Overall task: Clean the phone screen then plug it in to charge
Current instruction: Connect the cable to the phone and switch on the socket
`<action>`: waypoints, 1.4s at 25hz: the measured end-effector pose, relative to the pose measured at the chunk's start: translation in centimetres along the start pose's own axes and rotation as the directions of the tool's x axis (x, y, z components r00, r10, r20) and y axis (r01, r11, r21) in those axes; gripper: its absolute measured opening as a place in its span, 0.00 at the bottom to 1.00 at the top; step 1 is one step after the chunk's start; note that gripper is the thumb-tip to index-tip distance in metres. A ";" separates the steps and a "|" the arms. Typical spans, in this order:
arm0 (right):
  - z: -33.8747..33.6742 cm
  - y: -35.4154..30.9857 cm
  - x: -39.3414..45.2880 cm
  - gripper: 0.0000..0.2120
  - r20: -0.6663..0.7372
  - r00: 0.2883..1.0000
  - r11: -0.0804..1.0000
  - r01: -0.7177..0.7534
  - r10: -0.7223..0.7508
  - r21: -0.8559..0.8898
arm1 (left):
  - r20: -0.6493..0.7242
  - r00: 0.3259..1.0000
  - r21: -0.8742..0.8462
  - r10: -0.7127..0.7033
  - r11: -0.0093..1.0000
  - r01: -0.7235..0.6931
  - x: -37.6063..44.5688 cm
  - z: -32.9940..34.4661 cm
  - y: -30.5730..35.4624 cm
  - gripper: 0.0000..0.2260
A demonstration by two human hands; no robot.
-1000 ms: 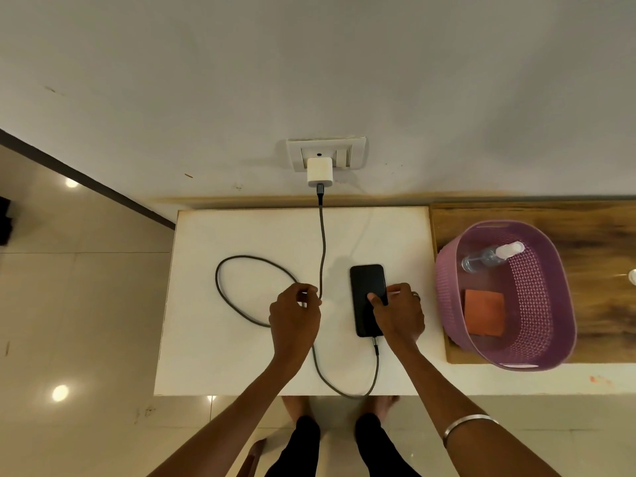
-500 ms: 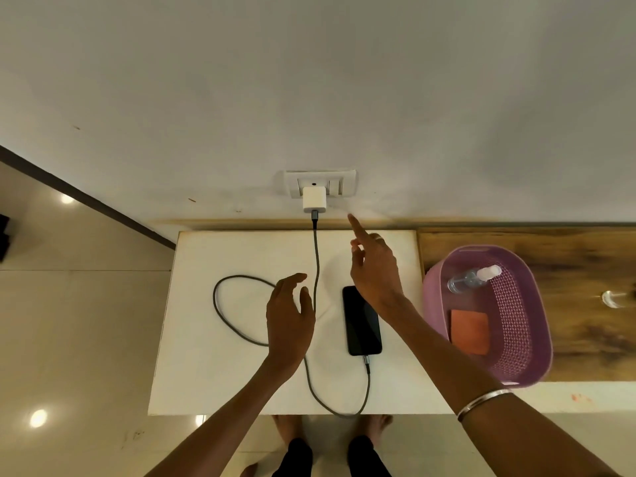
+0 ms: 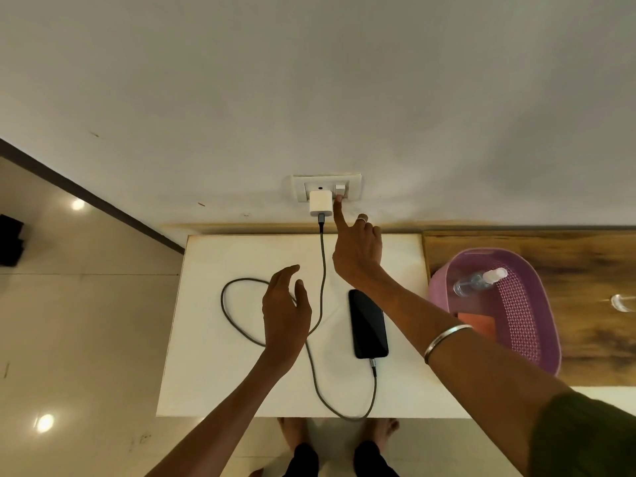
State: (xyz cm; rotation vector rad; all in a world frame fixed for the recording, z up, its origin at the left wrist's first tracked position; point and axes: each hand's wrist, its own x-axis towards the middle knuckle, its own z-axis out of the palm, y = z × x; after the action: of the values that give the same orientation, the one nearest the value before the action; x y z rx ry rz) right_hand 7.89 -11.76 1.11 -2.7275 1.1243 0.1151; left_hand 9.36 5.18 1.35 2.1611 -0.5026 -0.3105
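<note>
A black phone (image 3: 368, 323) lies screen up on the white table (image 3: 213, 373), with the grey cable (image 3: 237, 325) plugged into its near end. The cable loops left and runs up to a white charger (image 3: 320, 203) in the wall socket plate (image 3: 327, 186). My right hand (image 3: 358, 251) reaches over the table, its index fingertip touching the switch (image 3: 340, 190) beside the charger, other fingers curled. My left hand (image 3: 285, 311) hovers above the cable loop, fingers apart, holding nothing.
A purple plastic basket (image 3: 547, 325) stands on a wooden board (image 3: 585, 266) to the right, holding a clear spray bottle (image 3: 480, 281) and an orange cloth (image 3: 481, 325). Glossy tiled floor (image 3: 69, 304) lies to the left. My feet show under the table's near edge.
My right hand left the phone and rose to the wall switch. My left hand let go of the cable and opened above it.
</note>
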 end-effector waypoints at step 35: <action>12.7 6.8 -20.6 0.27 0.357 0.772 0.555 -0.629 0.525 0.544 | 0.220 0.942 0.105 -0.255 0.966 0.237 -4.1 2.0 -4.4 0.15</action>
State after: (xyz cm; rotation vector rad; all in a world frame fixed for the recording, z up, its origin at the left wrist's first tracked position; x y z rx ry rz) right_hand -11.55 0.32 -9.39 -1.6326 1.6139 0.0187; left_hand 5.98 8.06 -3.16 2.2788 -0.3769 -0.6993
